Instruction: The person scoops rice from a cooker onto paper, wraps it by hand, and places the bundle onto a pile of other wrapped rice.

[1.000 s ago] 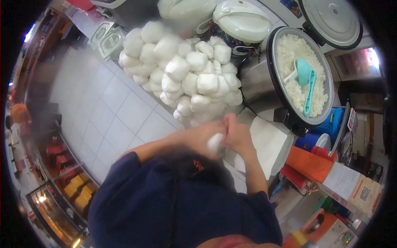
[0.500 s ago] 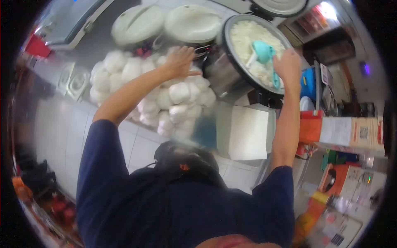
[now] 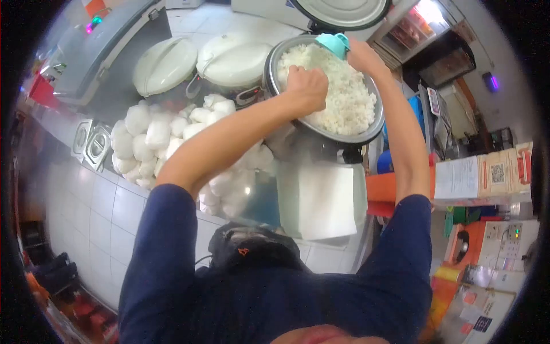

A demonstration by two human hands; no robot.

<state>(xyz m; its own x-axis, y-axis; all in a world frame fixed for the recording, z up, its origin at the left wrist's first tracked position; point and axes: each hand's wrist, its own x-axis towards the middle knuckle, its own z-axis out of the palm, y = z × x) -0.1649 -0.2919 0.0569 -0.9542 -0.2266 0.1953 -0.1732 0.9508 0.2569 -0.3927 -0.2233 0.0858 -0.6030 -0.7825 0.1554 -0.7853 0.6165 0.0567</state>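
A large rice cooker (image 3: 370, 127) full of white rice (image 3: 346, 94) stands open in front of me. My right hand (image 3: 366, 57) grips a turquoise scoop (image 3: 332, 45) at the cooker's far rim. Over the rice on the near-left side, my left hand (image 3: 308, 90) is curled into a fist; whatever its fingers hold is hidden. Under and beside my left forearm lies a pile of round white wrapped bundles (image 3: 157, 132). A stack of white paper sheets (image 3: 326, 200) lies in a pale tray (image 3: 288, 198) just below the cooker.
Two pale oval lids (image 3: 166, 66) sit left of the cooker, and its own raised lid (image 3: 344, 11) is beyond it. Metal containers (image 3: 91, 140) stand far left, near a grey cooler box (image 3: 109, 57). An orange-and-white box (image 3: 458, 179) is at my right.
My left hand has moved right, from above the bundles to over the rice, and has closed. My right hand has lifted the scoop from the rice towards the far rim. The view has shifted slightly.
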